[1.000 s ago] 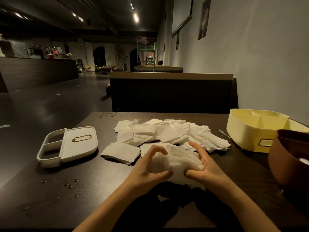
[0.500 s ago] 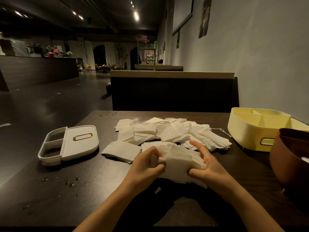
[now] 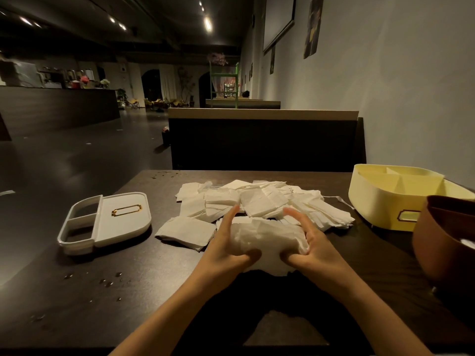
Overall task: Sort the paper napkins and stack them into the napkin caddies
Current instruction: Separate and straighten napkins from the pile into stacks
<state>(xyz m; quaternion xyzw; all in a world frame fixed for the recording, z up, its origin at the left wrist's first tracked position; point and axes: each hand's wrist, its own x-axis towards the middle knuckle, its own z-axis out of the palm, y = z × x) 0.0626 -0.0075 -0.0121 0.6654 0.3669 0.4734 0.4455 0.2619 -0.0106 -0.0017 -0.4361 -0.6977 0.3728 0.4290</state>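
Note:
A bundle of white paper napkins (image 3: 267, 240) sits between both hands just above the dark table (image 3: 154, 291). My left hand (image 3: 226, 249) grips its left side, thumb underneath at the front. My right hand (image 3: 312, 249) grips its right side the same way, fingers reaching over the top. Behind lies a loose pile of white napkins (image 3: 262, 199), with one small stack (image 3: 186, 231) apart at the left. A white caddy (image 3: 102, 222) with a gold handle lies at the left. A yellow divided caddy (image 3: 393, 191) stands at the right, with a brown caddy (image 3: 447, 235) in front of it.
Water droplets (image 3: 108, 281) dot the table near its left front. A dark booth backrest (image 3: 264, 142) rises behind the table and a grey wall runs along the right. The table's left edge drops to an open dark floor.
Both hands have lifted the napkin bundle slightly and squeezed it from the sides; the fingers now stretch further over its top. The pile and the caddies have not moved.

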